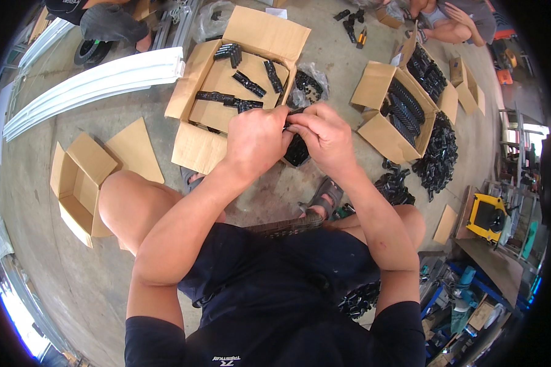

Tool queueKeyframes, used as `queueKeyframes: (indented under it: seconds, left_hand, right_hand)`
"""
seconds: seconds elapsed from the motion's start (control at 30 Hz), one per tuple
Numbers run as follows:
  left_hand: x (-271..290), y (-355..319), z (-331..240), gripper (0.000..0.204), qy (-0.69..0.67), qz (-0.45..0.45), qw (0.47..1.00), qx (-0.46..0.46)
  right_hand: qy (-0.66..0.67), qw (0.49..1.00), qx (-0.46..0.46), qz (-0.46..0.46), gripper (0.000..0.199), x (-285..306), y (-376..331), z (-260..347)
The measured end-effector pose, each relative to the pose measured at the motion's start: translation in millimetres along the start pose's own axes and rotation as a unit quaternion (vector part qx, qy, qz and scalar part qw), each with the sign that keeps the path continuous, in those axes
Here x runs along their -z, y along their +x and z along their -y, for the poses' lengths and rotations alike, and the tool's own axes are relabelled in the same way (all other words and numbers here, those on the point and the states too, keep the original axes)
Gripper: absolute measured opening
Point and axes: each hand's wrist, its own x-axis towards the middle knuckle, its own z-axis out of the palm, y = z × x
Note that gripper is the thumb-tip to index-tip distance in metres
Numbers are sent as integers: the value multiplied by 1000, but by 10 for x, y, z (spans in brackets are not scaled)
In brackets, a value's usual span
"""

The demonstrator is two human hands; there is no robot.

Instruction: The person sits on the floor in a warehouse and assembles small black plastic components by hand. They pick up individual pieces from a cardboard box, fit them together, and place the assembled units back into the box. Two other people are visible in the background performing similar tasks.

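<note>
Two hands (pixel 257 139), two sandals (pixel 322 194), at least five cardboard boxes (pixel 199 148), dozens of black parts (pixel 438 156)

The left forearm (pixel 193 223) and right forearm (pixel 373 214) angle inward from bent elbows (pixel 156 269). The left hand (pixel 258 137) is curled, back upward; the right hand (pixel 326 136) pinches just beside it, though whether they touch is hard to tell.

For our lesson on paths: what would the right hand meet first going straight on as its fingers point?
The right hand would likely meet the left hand first, at the dark piece between them; exact depth is unclear.
</note>
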Motion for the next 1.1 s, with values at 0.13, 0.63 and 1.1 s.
queueKeyframes:
  seconds: [0.13,0.63,1.1]
  left_hand:
    - [-10,-19,-10,20,-1,12,1000,8]
    - [45,-1,-16,24,32,28,999,24]
    - [42,7,-12,23,29,42,998,43]
  right_hand:
    - [-67,996,65,-6,18,-50,-14,-33]
    - [-90,992,83,4,23,157,83,10]
    - [-100,991,93,-8,23,8,74,-29]
